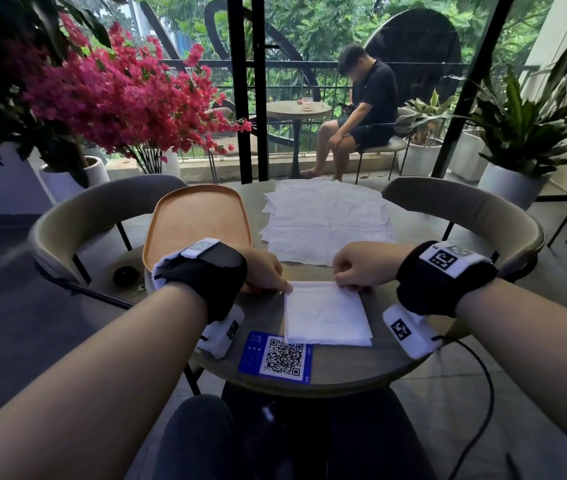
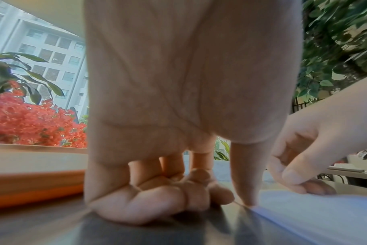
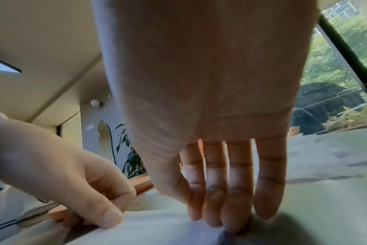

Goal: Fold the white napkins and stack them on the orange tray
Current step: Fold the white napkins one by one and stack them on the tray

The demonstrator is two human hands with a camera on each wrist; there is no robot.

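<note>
A folded white napkin (image 1: 325, 313) lies on the round table (image 1: 344, 368) in front of me. My left hand (image 1: 264, 271) is at its far left corner: the fingers are curled under onto the table and the straight thumb (image 2: 247, 182) presses the corner down. At the far right corner is my right hand (image 1: 355, 271), whose straight fingertips (image 3: 239, 215) press on the napkin's edge, the thumb lying beside the index finger. The orange tray (image 1: 199, 220) stands behind my left hand with nothing on it. A pile of unfolded white napkins (image 1: 327, 220) lies behind the folded one.
A blue QR card (image 1: 277, 356) lies at the table's near edge, its corner under the folded napkin. Two grey chairs (image 1: 77, 220) flank the table. Potted plants and red flowers (image 1: 119, 91) stand at the left. A person (image 1: 368, 109) sits outside at another table.
</note>
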